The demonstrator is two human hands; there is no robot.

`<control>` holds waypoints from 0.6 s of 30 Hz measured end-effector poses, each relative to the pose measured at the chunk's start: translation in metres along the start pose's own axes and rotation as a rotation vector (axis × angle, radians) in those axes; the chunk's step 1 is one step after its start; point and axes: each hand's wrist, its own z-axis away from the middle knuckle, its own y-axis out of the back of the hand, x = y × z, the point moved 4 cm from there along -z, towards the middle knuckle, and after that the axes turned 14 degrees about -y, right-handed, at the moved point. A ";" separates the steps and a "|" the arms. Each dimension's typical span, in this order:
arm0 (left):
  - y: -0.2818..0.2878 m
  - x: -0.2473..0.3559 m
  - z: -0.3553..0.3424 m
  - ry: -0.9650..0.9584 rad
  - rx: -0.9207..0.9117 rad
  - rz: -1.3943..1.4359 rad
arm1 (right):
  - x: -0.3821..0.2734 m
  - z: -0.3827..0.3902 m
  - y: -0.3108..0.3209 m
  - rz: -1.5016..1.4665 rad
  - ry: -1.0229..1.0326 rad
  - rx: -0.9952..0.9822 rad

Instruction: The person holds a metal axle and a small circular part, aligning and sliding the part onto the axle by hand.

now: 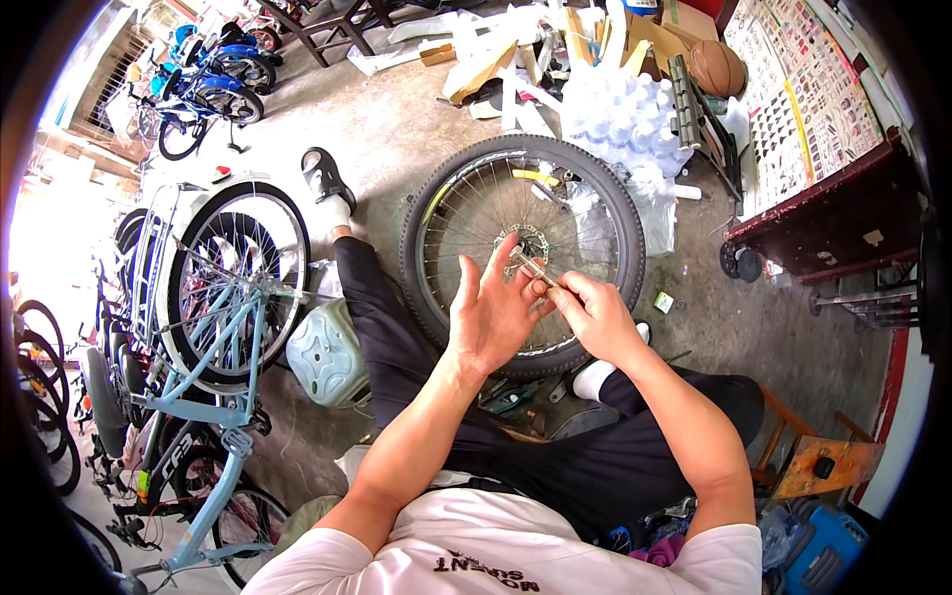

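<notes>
Over the bicycle wheel (627, 213), my right hand (602, 322) pinches the end of a slim metal axle (532, 265) between thumb and fingers. My left hand (486, 322) is turned palm up beside it, its thumb and index finger stretched apart. The other left fingers bend toward the axle, and the rod crosses in front of them; whether they press on it is hard to see. Below both hands, the wheel lies flat on the floor between my legs, with a knobby black tyre and a disc rotor (535, 243) at its hub.
A light blue bicycle (213, 407) stands upside down to my left, near a pale blue plastic stool (327, 352). Wrapped water bottles (625, 114) and cardboard scraps (481, 74) lie beyond the wheel. A dark red cabinet (833, 233) is at right, a wooden stool (828, 466) below it.
</notes>
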 end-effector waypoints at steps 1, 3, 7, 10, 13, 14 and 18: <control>-0.003 0.001 0.000 0.004 -0.052 -0.009 | 0.000 0.000 0.000 -0.002 -0.001 0.001; -0.007 0.002 -0.002 0.016 -0.059 -0.021 | 0.000 0.000 0.001 0.010 0.004 -0.007; 0.000 0.002 0.001 0.006 0.015 0.000 | -0.002 0.001 -0.001 0.003 0.009 -0.006; -0.001 -0.001 0.001 0.012 0.084 0.026 | 0.000 0.000 0.000 -0.012 0.008 0.001; -0.011 0.001 -0.001 0.015 -0.027 0.006 | 0.002 -0.001 0.000 -0.006 0.045 0.018; -0.012 0.002 -0.001 0.015 -0.027 0.005 | 0.001 -0.001 0.000 -0.008 0.037 0.011; -0.008 0.005 -0.003 0.025 -0.025 -0.174 | -0.002 0.000 0.000 0.006 0.012 -0.014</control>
